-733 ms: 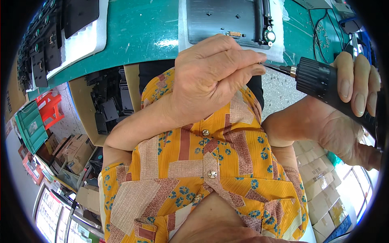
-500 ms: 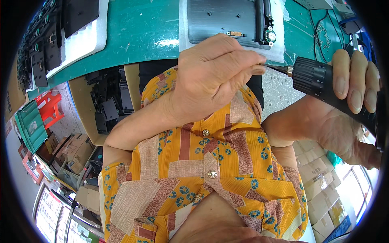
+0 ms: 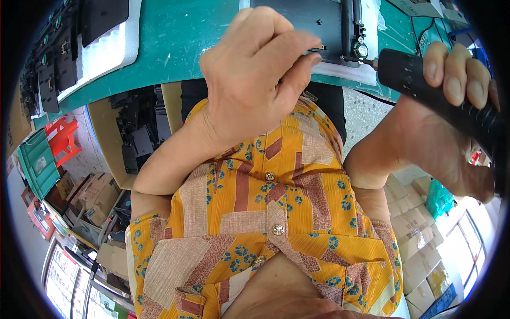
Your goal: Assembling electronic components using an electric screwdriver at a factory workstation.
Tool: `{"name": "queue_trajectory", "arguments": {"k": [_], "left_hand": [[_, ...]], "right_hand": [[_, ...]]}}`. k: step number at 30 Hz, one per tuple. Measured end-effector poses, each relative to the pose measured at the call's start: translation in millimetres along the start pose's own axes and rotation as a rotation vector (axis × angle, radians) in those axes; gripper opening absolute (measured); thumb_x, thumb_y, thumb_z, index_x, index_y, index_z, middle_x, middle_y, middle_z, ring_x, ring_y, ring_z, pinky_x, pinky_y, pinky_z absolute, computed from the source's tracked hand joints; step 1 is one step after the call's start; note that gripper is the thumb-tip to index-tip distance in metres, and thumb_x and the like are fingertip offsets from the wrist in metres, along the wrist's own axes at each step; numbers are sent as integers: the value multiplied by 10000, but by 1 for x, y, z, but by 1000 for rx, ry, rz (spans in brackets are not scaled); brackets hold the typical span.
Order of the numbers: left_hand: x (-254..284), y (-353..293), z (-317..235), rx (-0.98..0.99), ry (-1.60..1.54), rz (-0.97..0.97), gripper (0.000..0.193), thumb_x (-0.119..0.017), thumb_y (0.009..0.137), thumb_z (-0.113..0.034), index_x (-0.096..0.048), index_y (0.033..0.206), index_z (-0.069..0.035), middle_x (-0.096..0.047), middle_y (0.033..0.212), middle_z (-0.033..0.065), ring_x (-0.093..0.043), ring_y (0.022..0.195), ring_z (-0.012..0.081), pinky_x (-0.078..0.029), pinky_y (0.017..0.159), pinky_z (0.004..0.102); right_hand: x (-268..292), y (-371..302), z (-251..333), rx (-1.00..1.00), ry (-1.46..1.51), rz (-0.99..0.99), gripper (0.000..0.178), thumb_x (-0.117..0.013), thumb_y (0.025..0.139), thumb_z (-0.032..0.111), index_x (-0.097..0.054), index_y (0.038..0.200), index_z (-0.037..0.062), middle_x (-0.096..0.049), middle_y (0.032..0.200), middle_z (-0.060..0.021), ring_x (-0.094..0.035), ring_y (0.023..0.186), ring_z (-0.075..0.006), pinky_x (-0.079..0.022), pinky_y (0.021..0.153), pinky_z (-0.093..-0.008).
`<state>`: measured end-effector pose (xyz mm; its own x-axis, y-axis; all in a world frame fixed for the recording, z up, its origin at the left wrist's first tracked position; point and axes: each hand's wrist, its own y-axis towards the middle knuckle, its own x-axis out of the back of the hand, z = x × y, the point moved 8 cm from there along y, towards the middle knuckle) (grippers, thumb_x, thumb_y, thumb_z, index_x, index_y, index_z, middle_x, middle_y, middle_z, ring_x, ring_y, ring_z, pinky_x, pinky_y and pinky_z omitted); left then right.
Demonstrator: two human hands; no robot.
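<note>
My right hand (image 3: 441, 117) is wrapped round a black electric screwdriver (image 3: 406, 74), held nearly level. Its thin bit points left, and the tip lies over the near right corner of a black flat panel (image 3: 305, 18), just beside a round silver-rimmed part (image 3: 360, 50). Whether the tip touches the panel, I cannot tell. My left hand (image 3: 255, 74) hovers at the panel's near edge with thumb and forefinger close together. Anything between those fingertips is too small or blurred to make out. Much of the panel's left side is hidden behind this hand.
White foam sheet (image 3: 366, 74) lies under the panel on the green table (image 3: 175, 48). More black parts (image 3: 64, 50) rest on foam at the left. Below the table edge, a cardboard box (image 3: 106, 125) holds several black pieces. Cables (image 3: 419, 32) run at the far right.
My left hand has moved left and away from the bit. The screwdriver has shifted slightly up and left, bringing its tip over the panel's corner. The panel sits slightly farther up and right.
</note>
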<state>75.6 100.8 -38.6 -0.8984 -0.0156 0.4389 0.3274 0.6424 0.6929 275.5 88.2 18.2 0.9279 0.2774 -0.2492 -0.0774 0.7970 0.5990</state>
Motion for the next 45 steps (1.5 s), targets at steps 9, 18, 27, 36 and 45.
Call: {"name": "queue_trajectory", "arguments": {"k": [9,18,27,36,45], "left_hand": [[5,41,-16,58,160,185,147,-746,773,12,-717,906,-45,-553,744,76,-536,624,258,-411,526,356],[-14,6,4,-537,-110,-401,112,-745,778,-37,-696,867,-87,-531,751,49,-552,650,245,-425,523,362],[-1,37,-16,108,247,283,108,-750,801,-61,-691,886,-91,-522,766,52,-561,687,251,-430,537,368],[1,34,-15,121,224,270,106,-750,812,-71,-691,898,-90,-525,778,60,-568,707,262,-438,551,380],[2,27,-10,158,202,242,145,-754,795,-71,-690,922,-98,-537,809,57,-579,736,261,-445,556,382]], "right_hand": [[-20,8,-14,-12,-19,31,918,-637,737,867,-659,1241,100,-600,999,-63,-551,845,-211,-431,764,-393],[-14,12,-18,-9,-41,63,939,-631,735,879,-657,1260,101,-598,1010,-61,-550,850,-211,-432,766,-393],[-32,17,-25,-4,-52,102,960,-626,732,890,-654,1278,101,-597,1020,-59,-549,855,-210,-434,768,-392],[-22,18,-12,-5,-64,153,981,-620,730,902,-652,1297,102,-595,1031,-57,-548,860,-209,-435,770,-392],[-38,23,-11,-13,-76,210,1003,-615,728,914,-649,1316,103,-594,1041,-55,-547,865,-209,-436,772,-392]]}}
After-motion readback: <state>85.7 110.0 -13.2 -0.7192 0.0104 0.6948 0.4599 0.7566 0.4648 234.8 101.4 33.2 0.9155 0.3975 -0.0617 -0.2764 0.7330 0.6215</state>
